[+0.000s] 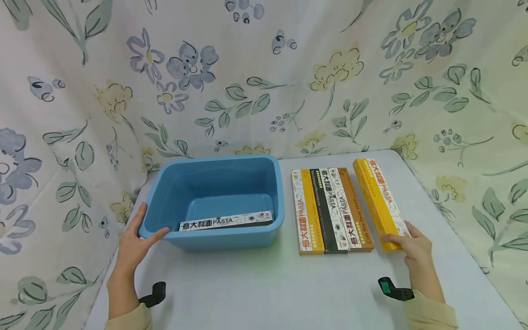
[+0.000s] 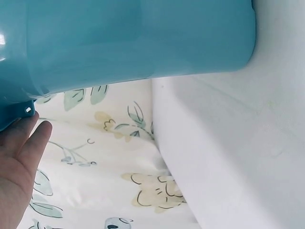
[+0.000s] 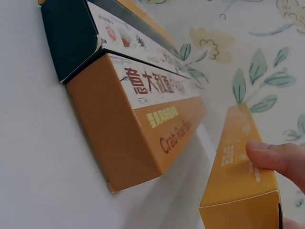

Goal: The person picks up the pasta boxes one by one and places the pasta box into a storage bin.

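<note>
My right hand [image 1: 416,245] grips a yellow pasta box [image 1: 375,204] near its closer end, thumb on its yellow side. That thumb also shows against the box [image 3: 238,176] in the right wrist view. To its left, a row of pasta boxes lies side by side: a yellow one [image 1: 312,211], a black one [image 1: 323,211] and a brown one labelled Crab Roe [image 1: 359,215]. At the left, my left hand [image 1: 134,240] spreads around the front left corner of a blue plastic tub [image 1: 227,240]. Its straight fingers [image 2: 40,138] touch the rim from outside.
Inside the tub, a black and white pasta box [image 1: 227,221] lies along the front wall. A white-covered table [image 1: 255,288] carries everything. Floral cloth [image 1: 255,68] hangs behind and along both sides, close to the tub's back.
</note>
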### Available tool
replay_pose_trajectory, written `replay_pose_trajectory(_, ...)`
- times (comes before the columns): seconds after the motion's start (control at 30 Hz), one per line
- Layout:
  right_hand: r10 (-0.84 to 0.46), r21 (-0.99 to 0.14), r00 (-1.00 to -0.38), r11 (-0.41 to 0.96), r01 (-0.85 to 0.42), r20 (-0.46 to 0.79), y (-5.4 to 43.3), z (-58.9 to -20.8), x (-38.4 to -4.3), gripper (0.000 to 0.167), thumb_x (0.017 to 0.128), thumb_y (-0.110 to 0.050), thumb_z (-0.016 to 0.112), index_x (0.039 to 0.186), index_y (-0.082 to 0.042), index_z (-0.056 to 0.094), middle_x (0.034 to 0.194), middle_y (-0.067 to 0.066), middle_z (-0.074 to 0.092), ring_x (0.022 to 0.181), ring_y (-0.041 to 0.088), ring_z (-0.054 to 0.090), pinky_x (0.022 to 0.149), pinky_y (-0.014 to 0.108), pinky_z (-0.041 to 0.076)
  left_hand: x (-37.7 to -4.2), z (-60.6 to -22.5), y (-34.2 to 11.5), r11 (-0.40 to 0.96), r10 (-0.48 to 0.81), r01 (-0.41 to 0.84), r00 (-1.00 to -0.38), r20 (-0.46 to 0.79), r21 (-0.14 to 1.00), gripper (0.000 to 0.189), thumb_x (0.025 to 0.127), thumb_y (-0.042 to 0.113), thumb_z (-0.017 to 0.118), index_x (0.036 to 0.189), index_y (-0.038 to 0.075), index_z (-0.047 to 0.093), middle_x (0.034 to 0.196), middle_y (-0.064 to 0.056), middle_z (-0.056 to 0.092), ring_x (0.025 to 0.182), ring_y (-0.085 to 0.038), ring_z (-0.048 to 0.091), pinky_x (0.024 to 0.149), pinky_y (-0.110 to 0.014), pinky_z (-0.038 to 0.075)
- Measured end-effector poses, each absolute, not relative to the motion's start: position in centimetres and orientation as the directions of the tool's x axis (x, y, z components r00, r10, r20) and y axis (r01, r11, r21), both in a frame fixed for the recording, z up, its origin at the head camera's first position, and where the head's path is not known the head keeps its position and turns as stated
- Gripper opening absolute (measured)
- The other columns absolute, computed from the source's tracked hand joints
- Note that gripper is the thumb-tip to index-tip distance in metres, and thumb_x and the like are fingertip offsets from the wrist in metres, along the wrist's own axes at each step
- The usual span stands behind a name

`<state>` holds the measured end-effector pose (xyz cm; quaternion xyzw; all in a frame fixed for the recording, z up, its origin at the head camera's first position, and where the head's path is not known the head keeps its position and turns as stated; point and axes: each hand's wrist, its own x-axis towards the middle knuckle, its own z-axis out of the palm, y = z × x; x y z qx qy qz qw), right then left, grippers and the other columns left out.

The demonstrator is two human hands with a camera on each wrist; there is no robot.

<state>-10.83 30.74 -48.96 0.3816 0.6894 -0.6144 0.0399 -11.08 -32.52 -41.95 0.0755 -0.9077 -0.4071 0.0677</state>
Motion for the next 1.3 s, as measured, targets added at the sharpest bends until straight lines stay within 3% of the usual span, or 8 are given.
replay_pose_trajectory(0.17, 0.485, -0.831, -0.720, -0.026, 0.556, -0.496, 30.4, -47.5, -10.9, 0.116, 0.064, -0.019, 0.093, 0.156, -0.015, 0.023, 0.153, 0.017, 0.026, 0.125, 0.035, 0.029, 0.112, 0.065, 0.013, -11.0, -41.9, -32.5, 0.655, -0.193, -0.087, -0.980, 0.056, 0.751, 0.097, 0.085, 0.031, 0.073, 0.157, 0.019, 0.010, 0.158, -0.025, 0.014, 0.135, -0.057, 0.024, 0.097, -0.072, 0.030)
replay_pose_trajectory(0.63, 0.459, -0.847, -0.768, 0.060, 0.529, -0.447, 29.2, -44.0, -11.0, 0.107, 0.071, -0.017, 0.088, 0.156, -0.017, 0.023, 0.149, 0.015, 0.030, 0.112, 0.026, 0.035, 0.113, 0.054, 0.021, -11.0, -42.1, -32.4, 0.647, -0.206, -0.092, -0.977, 0.058, 0.757, 0.097, 0.084, 0.033, 0.074, 0.157, 0.022, 0.012, 0.159, -0.021, 0.014, 0.137, -0.055, 0.024, 0.099, -0.071, 0.030)
replay_pose_trajectory(0.83, 0.454, -0.848, -0.793, 0.134, 0.512, -0.407, 28.5, -42.9, -11.0, 0.104, 0.073, -0.017, 0.086, 0.156, -0.017, 0.024, 0.149, 0.014, 0.032, 0.109, 0.022, 0.038, 0.099, 0.037, 0.036, -11.0, -42.1, -32.5, 0.641, -0.203, -0.090, -0.978, 0.055, 0.762, 0.097, 0.085, 0.031, 0.074, 0.157, 0.022, 0.011, 0.159, -0.021, 0.014, 0.137, -0.055, 0.024, 0.099, -0.071, 0.030)
replay_pose_trajectory(1.3, 0.370, -0.899, -0.898, 0.265, 0.347, -0.237, 27.0, -41.4, -10.8, 0.096, 0.076, -0.010, 0.083, 0.154, -0.007, 0.027, 0.140, 0.012, 0.041, 0.099, 0.014, 0.045, 0.074, 0.008, 0.044, -11.0, -41.7, -32.4, 0.624, -0.187, -0.095, -0.982, 0.030, 0.776, 0.097, 0.086, 0.029, 0.074, 0.157, 0.022, 0.010, 0.158, -0.026, 0.013, 0.136, -0.057, 0.022, 0.099, -0.073, 0.029)
